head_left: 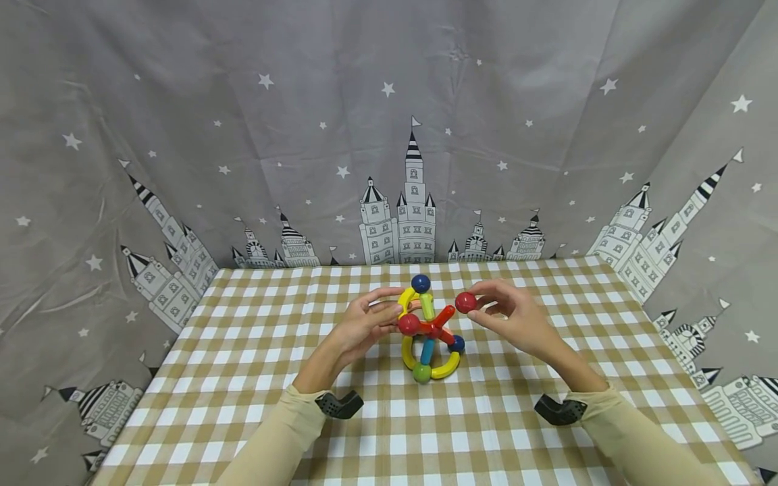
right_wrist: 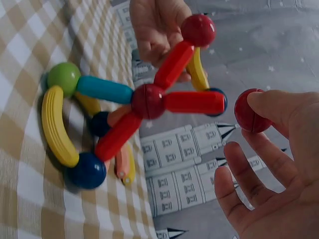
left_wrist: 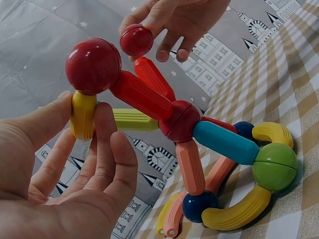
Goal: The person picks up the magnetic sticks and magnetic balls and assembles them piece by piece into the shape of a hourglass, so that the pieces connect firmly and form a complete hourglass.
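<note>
A structure of coloured rods and balls, like a magnetic building toy, stands on the table around a central red ball point(left_wrist: 180, 121). My left hand point(head_left: 365, 324) pinches its upper yellow curved rod point(left_wrist: 83, 115), just under another red ball point(left_wrist: 93, 65). My right hand point(head_left: 516, 316) pinches a loose red ball point(right_wrist: 251, 110) between thumb and fingers. That ball is close to the free end of a red rod point(right_wrist: 194, 102), with a small gap between them in the right wrist view. A blue ball point(head_left: 421, 283) tops the structure; a green ball point(head_left: 422, 372) sits at its base.
A brown-and-white checked cloth point(head_left: 243, 378) covers the table. Behind it hangs a grey curtain point(head_left: 304, 81) printed with castles and stars. Behind the structure, loose-looking pink and yellow rods point(left_wrist: 172, 219) show partly hidden on the cloth.
</note>
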`<state>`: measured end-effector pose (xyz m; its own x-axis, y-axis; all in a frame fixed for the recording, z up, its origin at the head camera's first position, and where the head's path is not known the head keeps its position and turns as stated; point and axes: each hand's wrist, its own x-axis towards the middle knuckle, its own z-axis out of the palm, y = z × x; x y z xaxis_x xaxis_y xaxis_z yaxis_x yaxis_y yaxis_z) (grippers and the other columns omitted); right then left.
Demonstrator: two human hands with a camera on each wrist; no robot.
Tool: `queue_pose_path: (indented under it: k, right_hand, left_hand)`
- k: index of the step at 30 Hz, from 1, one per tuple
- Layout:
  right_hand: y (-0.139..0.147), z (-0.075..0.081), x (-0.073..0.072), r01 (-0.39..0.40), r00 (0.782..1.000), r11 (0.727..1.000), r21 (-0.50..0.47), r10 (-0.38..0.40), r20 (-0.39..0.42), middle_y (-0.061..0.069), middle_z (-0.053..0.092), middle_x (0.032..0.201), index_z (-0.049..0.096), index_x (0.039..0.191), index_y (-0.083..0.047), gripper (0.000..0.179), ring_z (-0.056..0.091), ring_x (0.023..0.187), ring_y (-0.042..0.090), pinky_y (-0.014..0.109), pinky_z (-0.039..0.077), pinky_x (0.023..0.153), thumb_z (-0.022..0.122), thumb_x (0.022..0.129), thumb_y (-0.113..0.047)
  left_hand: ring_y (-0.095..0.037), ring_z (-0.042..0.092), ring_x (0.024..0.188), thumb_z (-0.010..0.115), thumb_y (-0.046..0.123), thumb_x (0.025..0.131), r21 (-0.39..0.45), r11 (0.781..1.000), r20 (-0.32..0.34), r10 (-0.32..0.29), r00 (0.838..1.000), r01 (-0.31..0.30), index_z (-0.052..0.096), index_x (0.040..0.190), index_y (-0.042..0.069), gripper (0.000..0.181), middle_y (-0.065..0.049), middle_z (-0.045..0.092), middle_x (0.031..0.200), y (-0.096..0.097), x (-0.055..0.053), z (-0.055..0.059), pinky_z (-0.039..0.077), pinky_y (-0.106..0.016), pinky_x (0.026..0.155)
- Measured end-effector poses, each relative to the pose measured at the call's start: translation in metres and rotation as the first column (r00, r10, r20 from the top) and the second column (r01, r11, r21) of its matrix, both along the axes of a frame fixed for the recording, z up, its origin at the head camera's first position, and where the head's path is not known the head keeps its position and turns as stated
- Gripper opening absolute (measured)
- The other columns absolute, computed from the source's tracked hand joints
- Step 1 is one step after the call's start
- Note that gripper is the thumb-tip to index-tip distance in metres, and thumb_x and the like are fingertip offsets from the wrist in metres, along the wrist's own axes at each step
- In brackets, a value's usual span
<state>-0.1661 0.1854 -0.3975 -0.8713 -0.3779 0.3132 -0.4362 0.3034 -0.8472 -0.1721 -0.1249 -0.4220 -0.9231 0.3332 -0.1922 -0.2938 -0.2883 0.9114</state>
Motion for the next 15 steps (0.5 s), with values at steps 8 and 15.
queue_pose_path:
  k: [8,15]
  right_hand:
    - [-0.012,-0.004,-0.001,-0.053,0.998,0.998,-0.025,0.054,0.016,0.009,0.070,0.116,0.066,0.122,-0.006,0.031,0.069,0.097,0.025,0.036,0.059,0.081,0.077,0.093,-0.008]
    - [-0.017,0.000,-0.002,-0.043,0.999,0.999,-0.002,0.043,0.008,0.007,0.070,0.116,0.067,0.122,-0.008,0.031,0.068,0.096,0.024,0.035,0.059,0.080,0.077,0.093,-0.010]
  left_hand:
    - [-0.024,0.068,0.096,0.067,0.005,0.100,0.004,1.000,0.014,-0.004,1.000,0.004,0.055,0.141,0.005,0.043,-0.020,0.065,0.129,0.000,0.001,0.002,0.058,-0.036,0.087]
    - [-0.024,0.069,0.099,0.065,0.004,0.100,0.012,1.000,0.006,-0.006,1.000,0.005,0.056,0.140,0.005,0.041,-0.032,0.052,0.144,0.000,0.000,0.002,0.058,-0.036,0.087]
